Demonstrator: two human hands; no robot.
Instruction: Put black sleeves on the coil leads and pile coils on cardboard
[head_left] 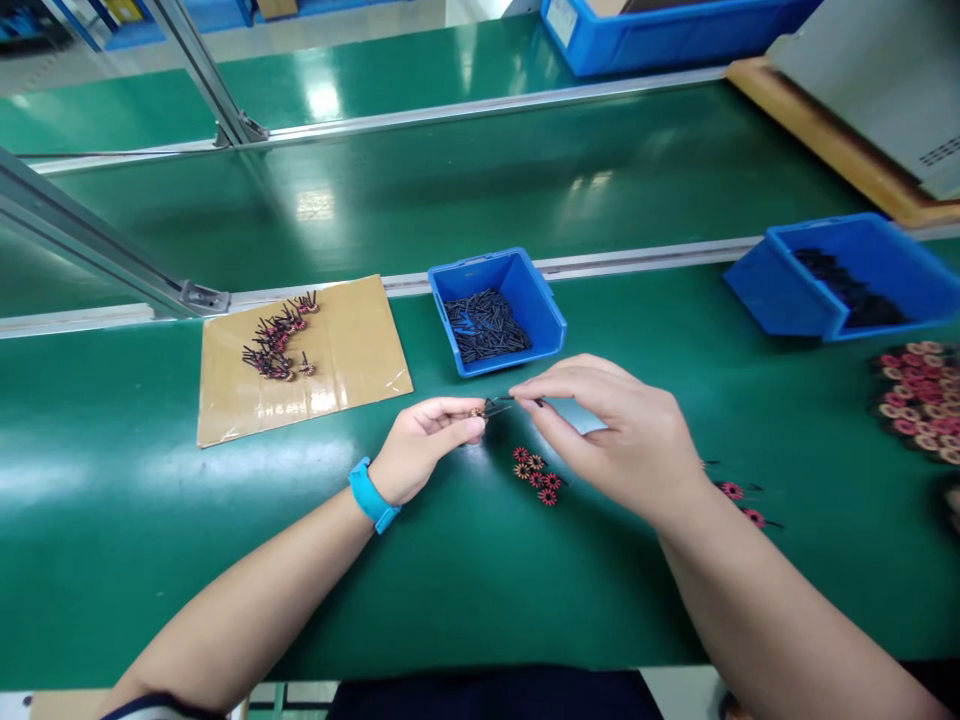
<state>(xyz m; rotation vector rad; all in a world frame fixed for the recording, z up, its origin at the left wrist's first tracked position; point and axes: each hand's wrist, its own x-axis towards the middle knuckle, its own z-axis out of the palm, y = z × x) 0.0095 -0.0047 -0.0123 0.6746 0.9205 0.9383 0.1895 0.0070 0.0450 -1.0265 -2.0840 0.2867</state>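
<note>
My left hand (424, 445), with a blue wristband (373, 497) at the wrist, pinches a small wire-wound ring coil (477, 412). Its thin wire leads (499, 407) point to the right. My right hand (626, 430) is closed at the fingertips on a thin black sleeve (534, 402), held close to the leads. Whether a lead is inside the sleeve is too small to tell. Just below the hands lies a cluster of red and copper-coloured ring coils (536, 478). Beyond them stands a blue bin (546, 305) of short black sleeves (487, 325).
Coils with black-sleeved leads (277, 342) lie on a cardboard sheet (352, 350) at left. A second blue bin (784, 285) holding dark pieces is at right, near a dense batch of coils (922, 400). A few loose coils (733, 490) lie by my right forearm. A metal rail (645, 258) crosses behind.
</note>
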